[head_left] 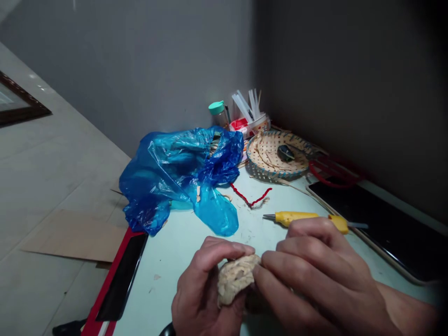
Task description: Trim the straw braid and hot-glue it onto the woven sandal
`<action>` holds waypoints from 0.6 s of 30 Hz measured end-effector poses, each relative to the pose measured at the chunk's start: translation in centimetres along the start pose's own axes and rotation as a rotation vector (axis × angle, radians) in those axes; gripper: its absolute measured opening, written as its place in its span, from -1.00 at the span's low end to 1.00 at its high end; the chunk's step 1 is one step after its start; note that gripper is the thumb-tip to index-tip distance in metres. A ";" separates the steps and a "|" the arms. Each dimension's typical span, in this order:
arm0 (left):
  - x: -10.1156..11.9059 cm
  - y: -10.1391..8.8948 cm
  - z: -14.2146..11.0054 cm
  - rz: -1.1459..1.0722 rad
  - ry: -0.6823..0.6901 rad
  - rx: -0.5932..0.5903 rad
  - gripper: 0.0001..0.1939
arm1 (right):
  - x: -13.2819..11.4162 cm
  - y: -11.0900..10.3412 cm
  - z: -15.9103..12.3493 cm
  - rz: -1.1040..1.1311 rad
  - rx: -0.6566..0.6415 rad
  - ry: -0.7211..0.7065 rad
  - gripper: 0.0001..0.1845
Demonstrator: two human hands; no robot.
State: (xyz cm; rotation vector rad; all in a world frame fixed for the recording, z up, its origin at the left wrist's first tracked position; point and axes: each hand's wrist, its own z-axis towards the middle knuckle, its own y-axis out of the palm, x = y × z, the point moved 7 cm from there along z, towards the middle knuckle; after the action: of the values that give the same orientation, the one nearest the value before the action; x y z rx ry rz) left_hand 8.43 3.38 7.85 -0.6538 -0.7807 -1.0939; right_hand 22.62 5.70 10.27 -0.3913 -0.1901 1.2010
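A small pale woven piece (235,277), tan and rounded, sits between both hands near the table's front edge. My left hand (205,291) curls around its left side, thumb on top. From the right, my right hand (315,275) pinches its edge with fingers pressed together. Just behind my right hand lies a yellow-handled tool (297,217) with a metal tip, untouched.
A crumpled blue plastic bag (182,177) lies at mid-table. A round woven basket (278,156) and a cup of white sticks (254,114) stand at the back. A red cord (250,198), a dark tablet (381,224) on the right and a red-edged device (119,280) at the left edge.
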 end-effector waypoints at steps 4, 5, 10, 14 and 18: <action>-0.3 0.1 0.4 -0.043 0.025 -0.060 -0.81 | -0.1 -0.1 0.5 0.042 -0.010 0.015 -0.70; -0.3 0.0 0.4 -0.056 0.016 -0.012 -0.84 | -0.1 0.1 0.4 0.043 -0.007 0.019 -0.69; -0.3 0.4 -0.4 -0.103 -0.008 0.173 -0.94 | -0.2 0.3 0.0 0.027 0.093 0.068 -0.72; -0.6 -0.1 -0.4 -0.087 -0.004 0.140 -0.92 | -0.1 1.2 0.2 0.050 -0.092 0.097 -0.73; -1.3 -0.9 0.1 -0.045 -0.008 -0.013 -0.78 | 0.3 0.7 0.3 0.058 -0.067 0.069 -0.75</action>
State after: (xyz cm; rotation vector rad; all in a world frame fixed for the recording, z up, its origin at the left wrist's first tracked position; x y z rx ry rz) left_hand 7.26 3.81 6.90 -0.6544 -0.7993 -1.1383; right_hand 22.03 6.29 10.23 -0.4992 -0.1604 1.2386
